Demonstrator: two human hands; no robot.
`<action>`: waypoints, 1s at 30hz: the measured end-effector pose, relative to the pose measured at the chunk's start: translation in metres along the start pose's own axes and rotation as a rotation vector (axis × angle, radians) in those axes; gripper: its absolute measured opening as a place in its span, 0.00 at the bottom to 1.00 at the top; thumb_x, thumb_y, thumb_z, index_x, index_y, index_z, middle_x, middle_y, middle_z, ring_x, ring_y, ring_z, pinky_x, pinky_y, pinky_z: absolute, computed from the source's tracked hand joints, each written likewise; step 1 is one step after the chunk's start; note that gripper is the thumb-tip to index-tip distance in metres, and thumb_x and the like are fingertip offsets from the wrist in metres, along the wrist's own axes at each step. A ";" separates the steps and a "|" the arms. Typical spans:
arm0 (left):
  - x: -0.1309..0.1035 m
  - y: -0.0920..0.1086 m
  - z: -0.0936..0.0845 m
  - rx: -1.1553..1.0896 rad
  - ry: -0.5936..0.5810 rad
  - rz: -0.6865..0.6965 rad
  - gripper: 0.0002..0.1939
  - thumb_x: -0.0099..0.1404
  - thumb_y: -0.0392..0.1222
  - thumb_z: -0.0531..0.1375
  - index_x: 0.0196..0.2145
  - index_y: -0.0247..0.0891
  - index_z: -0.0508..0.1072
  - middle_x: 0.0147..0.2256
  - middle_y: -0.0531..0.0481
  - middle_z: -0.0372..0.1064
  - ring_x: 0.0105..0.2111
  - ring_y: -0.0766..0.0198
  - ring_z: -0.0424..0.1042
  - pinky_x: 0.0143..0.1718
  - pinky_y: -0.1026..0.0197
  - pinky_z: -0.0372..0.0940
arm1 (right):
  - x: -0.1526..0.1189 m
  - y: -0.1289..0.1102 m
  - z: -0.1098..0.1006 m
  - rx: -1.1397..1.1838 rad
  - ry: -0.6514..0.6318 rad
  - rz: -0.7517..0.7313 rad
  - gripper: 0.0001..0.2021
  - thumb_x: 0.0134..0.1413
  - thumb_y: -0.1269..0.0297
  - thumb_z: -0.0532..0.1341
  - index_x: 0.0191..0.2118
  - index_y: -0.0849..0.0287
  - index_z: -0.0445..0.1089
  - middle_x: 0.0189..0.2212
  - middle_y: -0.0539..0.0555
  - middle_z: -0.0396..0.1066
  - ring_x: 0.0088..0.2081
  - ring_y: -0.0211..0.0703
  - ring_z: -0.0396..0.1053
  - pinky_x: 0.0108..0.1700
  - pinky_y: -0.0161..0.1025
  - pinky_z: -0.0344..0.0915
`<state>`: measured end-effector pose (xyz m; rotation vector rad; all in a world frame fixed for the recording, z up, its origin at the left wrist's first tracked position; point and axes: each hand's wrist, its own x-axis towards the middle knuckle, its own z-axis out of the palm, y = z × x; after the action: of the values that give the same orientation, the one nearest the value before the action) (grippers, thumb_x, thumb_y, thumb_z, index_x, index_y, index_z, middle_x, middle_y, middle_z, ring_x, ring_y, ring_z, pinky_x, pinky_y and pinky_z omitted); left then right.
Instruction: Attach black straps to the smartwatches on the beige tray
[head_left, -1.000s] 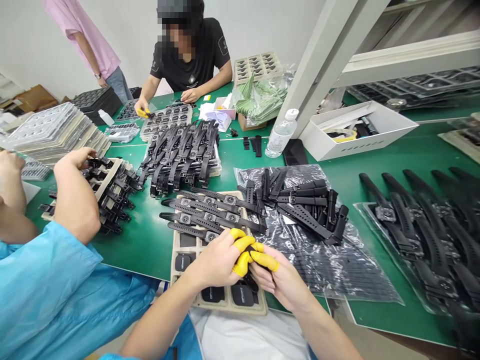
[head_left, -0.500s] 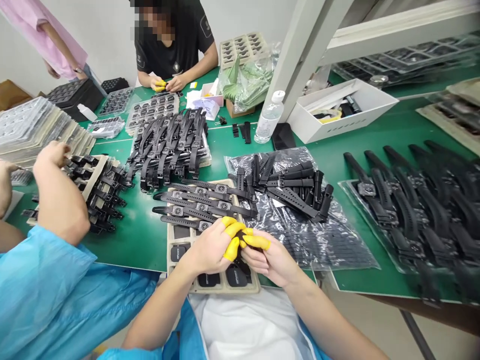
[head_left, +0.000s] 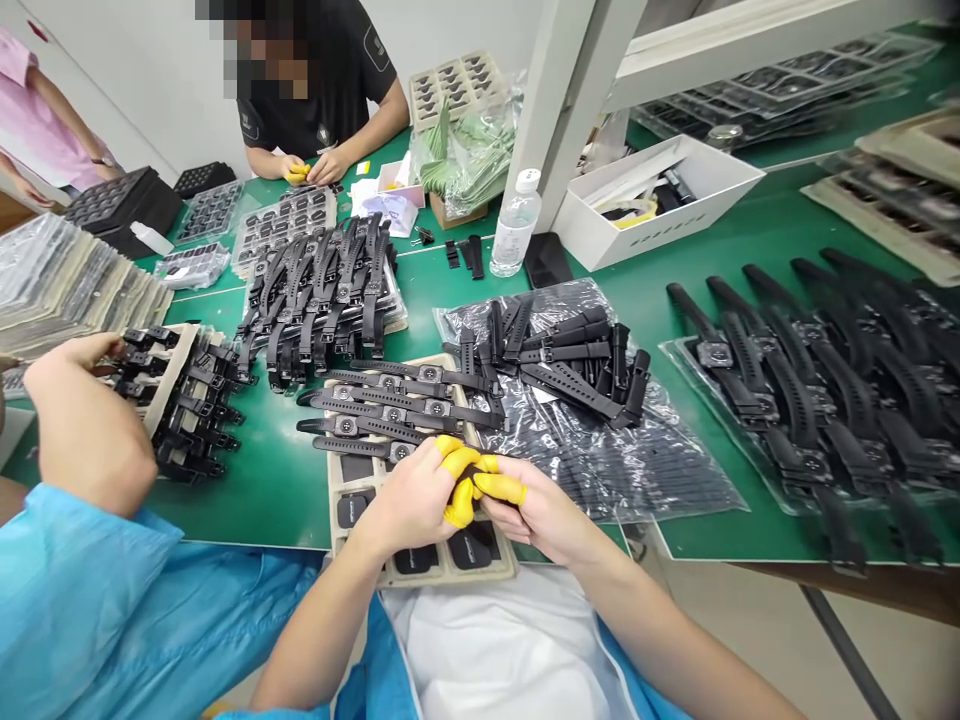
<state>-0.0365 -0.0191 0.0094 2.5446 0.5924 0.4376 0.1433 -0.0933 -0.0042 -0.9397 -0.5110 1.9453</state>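
My left hand (head_left: 420,492) and my right hand (head_left: 529,500), both with yellow finger covers, meet over the front of a beige tray (head_left: 382,577). Between their fingertips is a small black piece (head_left: 465,485), mostly hidden by the fingers. Several black watches (head_left: 396,413) with straps lie across the tray's back half. Square black pieces (head_left: 472,545) sit in its front compartments. Just behind and right of my hands, loose black straps (head_left: 577,360) are piled on a plastic bag (head_left: 592,470) of more straps.
More watches lie stacked on trays at back left (head_left: 322,290) and at right (head_left: 810,380). A bottle (head_left: 516,230), a phone (head_left: 547,262) and a white box (head_left: 660,210) stand behind. At left a co-worker's arm (head_left: 90,430) reaches to a rack. Another person (head_left: 322,100) sits opposite.
The view has shifted slightly, so the table items sit a little further left. My hands stay together, with less of the black piece showing below the fingers. The neighbour's arm has moved left.
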 end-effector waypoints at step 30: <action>-0.035 -0.007 -0.082 0.235 0.055 -0.181 0.21 0.73 0.32 0.53 0.62 0.36 0.66 0.53 0.40 0.75 0.52 0.54 0.76 0.53 0.52 0.73 | 0.003 -0.022 -0.011 -1.116 0.047 -0.522 0.11 0.71 0.55 0.59 0.46 0.53 0.76 0.37 0.55 0.77 0.35 0.49 0.73 0.40 0.43 0.67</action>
<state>-0.1019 0.0014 0.0671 2.6731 0.9356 0.3937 0.1628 -0.0789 0.0023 -1.3108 -1.7056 1.0700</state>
